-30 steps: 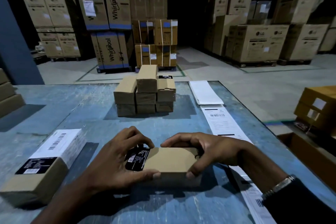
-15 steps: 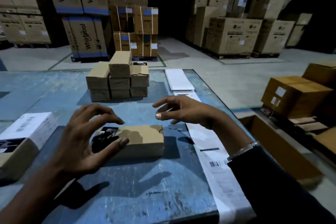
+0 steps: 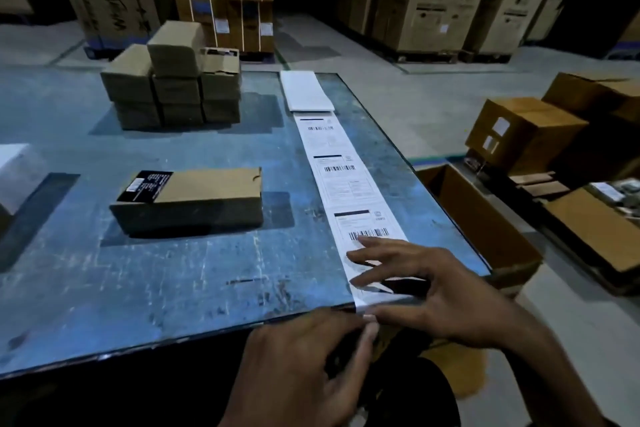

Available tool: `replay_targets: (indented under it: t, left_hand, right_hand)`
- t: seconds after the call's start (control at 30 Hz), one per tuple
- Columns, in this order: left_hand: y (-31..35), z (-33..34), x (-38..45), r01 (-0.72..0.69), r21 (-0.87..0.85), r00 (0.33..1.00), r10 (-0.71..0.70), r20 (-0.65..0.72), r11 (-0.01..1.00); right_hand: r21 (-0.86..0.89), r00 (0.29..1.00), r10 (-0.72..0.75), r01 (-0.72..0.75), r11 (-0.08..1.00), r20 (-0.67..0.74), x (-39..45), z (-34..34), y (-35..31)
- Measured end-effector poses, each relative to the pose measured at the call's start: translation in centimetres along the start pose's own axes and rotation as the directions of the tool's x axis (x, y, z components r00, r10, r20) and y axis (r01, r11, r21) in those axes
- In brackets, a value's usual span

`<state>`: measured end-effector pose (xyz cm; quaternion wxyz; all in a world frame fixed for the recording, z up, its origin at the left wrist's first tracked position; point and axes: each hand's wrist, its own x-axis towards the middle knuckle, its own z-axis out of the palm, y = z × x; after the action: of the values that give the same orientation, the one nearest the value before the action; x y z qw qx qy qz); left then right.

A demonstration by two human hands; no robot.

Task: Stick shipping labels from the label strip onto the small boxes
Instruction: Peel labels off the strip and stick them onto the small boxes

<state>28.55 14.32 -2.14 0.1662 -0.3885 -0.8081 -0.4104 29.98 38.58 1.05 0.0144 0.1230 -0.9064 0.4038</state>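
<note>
The table [image 3: 104, 288] holds it all. A stack of small boxes [image 3: 173, 80] sits at its far side. One small box [image 3: 194, 198] lies alone left of the label strip [image 3: 341, 170]. The strip runs long, from far to the table's near edge. The right hand [image 3: 426, 284] lies flat on its near end, fingers spread. The left hand [image 3: 311, 367] pinches that end's corner. An open carton [image 3: 485, 218] stands right of the table; its inside is too dark to see.

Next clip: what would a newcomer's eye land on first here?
First, the white label strip running down the blue table's right side, barcodes showing. At its near end the right hand spreads its fingers on it while the left hand pinches its corner at the table edge. Then the small box lying alone mid-table, and the stack of boxes behind it.
</note>
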Motion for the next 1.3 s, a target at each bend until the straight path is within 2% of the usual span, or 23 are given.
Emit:
replay_targets:
  t: [0.1, 0.23, 0.33, 0.47, 0.57, 0.7, 0.87, 0.97, 1.1, 1.23, 1.3]
  left_hand:
    - [0.2, 1.7, -0.6, 0.195, -0.074, 0.978, -0.199, -0.058, 0.978]
    - [1.1, 2.9, -1.1, 0.417, -0.210, 0.891, -0.443, -0.098, 0.885]
    - [2.2, 3.6, -1.3, 0.505, -0.399, 0.814, -0.576, -0.074, 0.766]
    - [3.2, 4.0, -0.8, 0.570, -0.609, 0.702, -0.712, 0.012, 0.552]
    - [3.1, 3.4, 0.0, 0.569, -0.641, 0.684, -0.730, 0.021, 0.515]
    - [2.5, 3.1, 1.1, 0.573, -0.690, 0.725, -0.666, 0.175, 0.443]
    - [2.5, 3.4, 1.0, 0.542, -0.722, 0.747, -0.640, 0.179, 0.430]
    - [2.1, 3.5, 0.9, 0.549, -0.710, 0.747, -0.640, 0.181, 0.440]
    - [1.9, 3.5, 0.6, 0.560, -0.705, 0.734, -0.656, 0.178, 0.436]
    - [1.9, 3.2, 0.7, 0.560, -0.707, 0.738, -0.648, 0.188, 0.432]
    - [1.8, 3.2, 0.6, 0.561, -0.691, 0.746, -0.640, 0.183, 0.456]
  right_hand:
    - [-0.018, 0.992, -0.060, 0.058, 0.998, -0.112, -0.4, 0.6, 0.7]
    - [-0.032, 0.977, -0.113, 0.109, 0.994, -0.180, -0.3, 1.2, 0.9]
    - [-0.040, 0.963, -0.145, 0.140, 0.989, -0.229, -0.4, 1.5, 0.9]
    - [-0.020, 0.957, -0.143, 0.143, 0.990, -0.253, -0.5, 1.5, 0.7]
    - [0.004, 0.954, -0.147, 0.153, 0.988, -0.261, -0.6, 1.2, 0.6]
    - [0.069, 0.958, -0.123, 0.146, 0.987, -0.258, -0.6, 0.9, 0.7]
    - [0.003, 0.956, -0.171, 0.177, 0.984, -0.238, -0.3, 0.7, 0.4]
    - [0.042, 0.965, -0.122, 0.135, 0.990, -0.231, 0.0, 0.7, 0.4]
    - [0.075, 0.949, -0.055, 0.082, 0.994, -0.311, 0.7, 0.1, 0.5]
    - [0.112, 0.991, -0.038, 0.053, 0.992, -0.128, 0.1, -0.2, 0.4]
    - [0.061, 0.993, -0.052, 0.059, 0.996, -0.110, 0.1, 0.1, 0.4]
